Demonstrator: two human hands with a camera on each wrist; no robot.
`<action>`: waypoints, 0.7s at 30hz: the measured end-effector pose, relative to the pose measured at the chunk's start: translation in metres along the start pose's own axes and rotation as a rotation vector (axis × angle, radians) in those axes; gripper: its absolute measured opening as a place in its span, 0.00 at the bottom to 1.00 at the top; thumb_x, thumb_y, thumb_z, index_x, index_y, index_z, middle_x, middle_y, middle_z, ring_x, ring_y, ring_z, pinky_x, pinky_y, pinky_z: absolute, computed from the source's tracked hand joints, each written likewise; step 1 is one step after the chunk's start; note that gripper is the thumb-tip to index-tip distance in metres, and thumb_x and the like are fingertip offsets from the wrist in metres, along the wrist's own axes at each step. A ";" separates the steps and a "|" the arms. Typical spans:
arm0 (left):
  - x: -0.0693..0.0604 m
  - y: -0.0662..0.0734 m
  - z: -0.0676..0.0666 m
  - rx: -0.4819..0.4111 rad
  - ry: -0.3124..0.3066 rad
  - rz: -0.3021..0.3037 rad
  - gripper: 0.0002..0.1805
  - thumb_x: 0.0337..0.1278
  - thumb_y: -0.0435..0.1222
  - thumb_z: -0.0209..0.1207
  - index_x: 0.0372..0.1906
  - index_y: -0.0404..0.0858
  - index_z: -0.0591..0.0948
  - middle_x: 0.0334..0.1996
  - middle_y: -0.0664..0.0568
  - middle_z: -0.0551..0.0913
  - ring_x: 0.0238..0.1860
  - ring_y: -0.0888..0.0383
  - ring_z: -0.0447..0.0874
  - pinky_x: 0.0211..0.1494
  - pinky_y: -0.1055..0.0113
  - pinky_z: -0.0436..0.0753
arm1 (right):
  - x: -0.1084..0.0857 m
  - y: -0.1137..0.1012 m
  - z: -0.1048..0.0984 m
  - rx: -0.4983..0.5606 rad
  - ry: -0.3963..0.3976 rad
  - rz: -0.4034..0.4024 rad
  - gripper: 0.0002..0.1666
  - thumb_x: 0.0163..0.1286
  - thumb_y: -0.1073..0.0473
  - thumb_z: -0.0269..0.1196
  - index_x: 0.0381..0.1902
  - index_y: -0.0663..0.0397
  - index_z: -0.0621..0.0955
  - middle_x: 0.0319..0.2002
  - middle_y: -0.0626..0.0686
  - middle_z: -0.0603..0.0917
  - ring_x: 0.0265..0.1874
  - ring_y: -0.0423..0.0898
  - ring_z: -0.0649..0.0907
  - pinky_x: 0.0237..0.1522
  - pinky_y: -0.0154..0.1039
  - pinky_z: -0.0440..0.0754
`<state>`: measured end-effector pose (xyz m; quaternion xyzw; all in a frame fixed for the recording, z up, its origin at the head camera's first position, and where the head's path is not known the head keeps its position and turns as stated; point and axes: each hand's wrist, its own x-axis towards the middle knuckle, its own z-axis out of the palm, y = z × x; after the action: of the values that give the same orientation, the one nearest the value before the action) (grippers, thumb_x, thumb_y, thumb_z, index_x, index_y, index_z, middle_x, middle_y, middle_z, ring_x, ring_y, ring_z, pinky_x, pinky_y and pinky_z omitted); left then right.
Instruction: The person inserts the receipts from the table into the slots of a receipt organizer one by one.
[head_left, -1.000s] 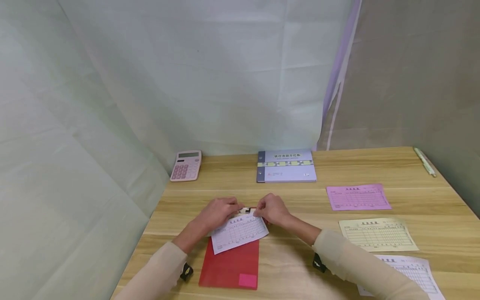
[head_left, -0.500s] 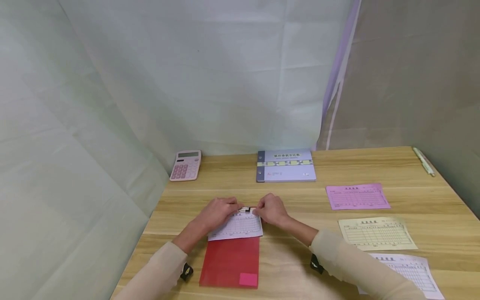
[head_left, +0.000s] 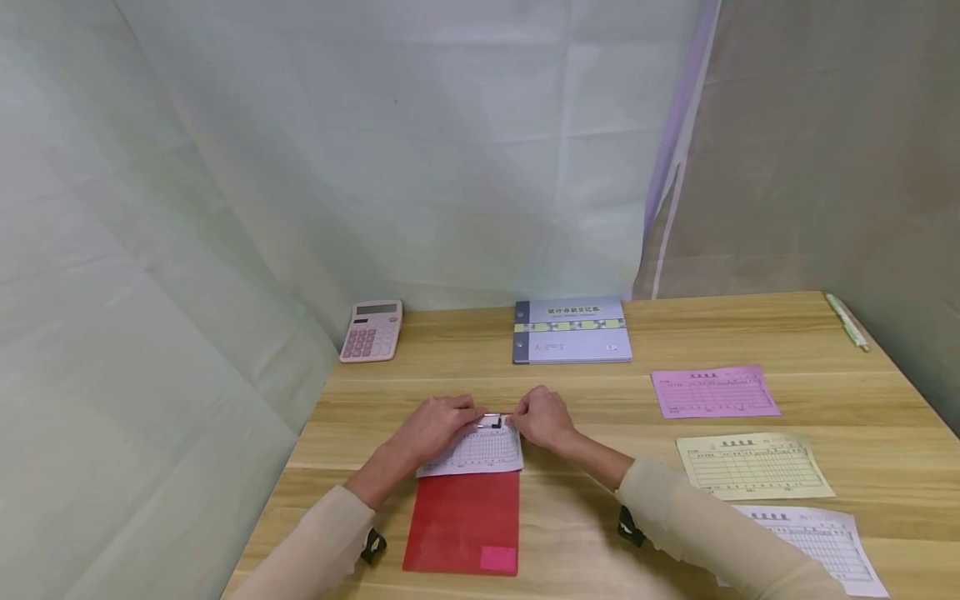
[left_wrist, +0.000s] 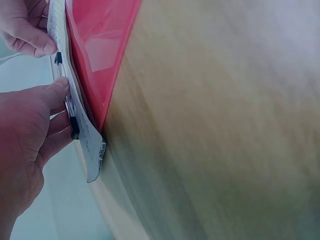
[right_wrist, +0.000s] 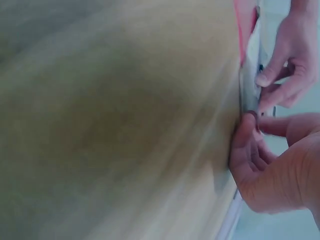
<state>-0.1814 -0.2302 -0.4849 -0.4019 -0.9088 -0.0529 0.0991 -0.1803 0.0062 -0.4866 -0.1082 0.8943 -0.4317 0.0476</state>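
White printed slip (head_left: 480,451) on the upper part of a red clipboard (head_left: 461,521), low and near the middle of the tabletop (head_left: 592,533); the slip's upper margin showed white within the frame of the metal clip (head_left: 496,424). My left hand (head_left: 437,427) pinched the clip, thumb on the near side and fingers behind. My right hand (head_left: 545,418) pinched the slip's upper right corner; whether it also gripped the board's edge I could not tell. Change: 1 s earlier the slip lay aslant below the clip, 1 corner jutting past the board's right side; by this moment I had slid it upward and nearly squared it. I judged this to mean that it was seated beneath the clip, though not yet let go. A pink label (head_left: 498,558) marked the board's lower right corner. Farther out, to the right, lay 3 loose forms: purple (head_left: 716,392), yellow (head_left: 753,467) and white (head_left: 836,550). Beyond stood a calculator (head_left: 372,332), a ledger (head_left: 573,332) and a pen (head_left: 847,322).
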 end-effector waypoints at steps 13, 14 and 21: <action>0.000 0.000 0.006 0.048 0.045 0.030 0.12 0.69 0.36 0.70 0.54 0.43 0.91 0.40 0.54 0.86 0.36 0.60 0.87 0.41 0.65 0.88 | 0.009 0.000 -0.002 -0.078 -0.146 -0.067 0.16 0.70 0.63 0.70 0.21 0.52 0.83 0.16 0.43 0.77 0.15 0.39 0.72 0.19 0.32 0.66; 0.000 0.000 0.006 0.056 0.046 0.033 0.12 0.70 0.36 0.69 0.54 0.43 0.91 0.40 0.54 0.86 0.36 0.60 0.87 0.41 0.65 0.88 | 0.009 0.000 -0.002 -0.073 -0.139 -0.066 0.16 0.70 0.63 0.70 0.21 0.52 0.83 0.16 0.44 0.77 0.16 0.39 0.72 0.19 0.32 0.66; -0.001 0.001 0.004 0.073 0.025 0.016 0.14 0.72 0.35 0.67 0.57 0.43 0.91 0.40 0.54 0.86 0.34 0.61 0.85 0.40 0.65 0.88 | 0.007 -0.002 -0.001 -0.055 -0.104 -0.048 0.16 0.70 0.63 0.70 0.20 0.54 0.84 0.18 0.44 0.78 0.17 0.40 0.72 0.19 0.33 0.65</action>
<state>-0.1802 -0.2295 -0.4894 -0.4046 -0.9055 -0.0238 0.1254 -0.1870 0.0041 -0.4840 -0.1533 0.8992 -0.4018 0.0806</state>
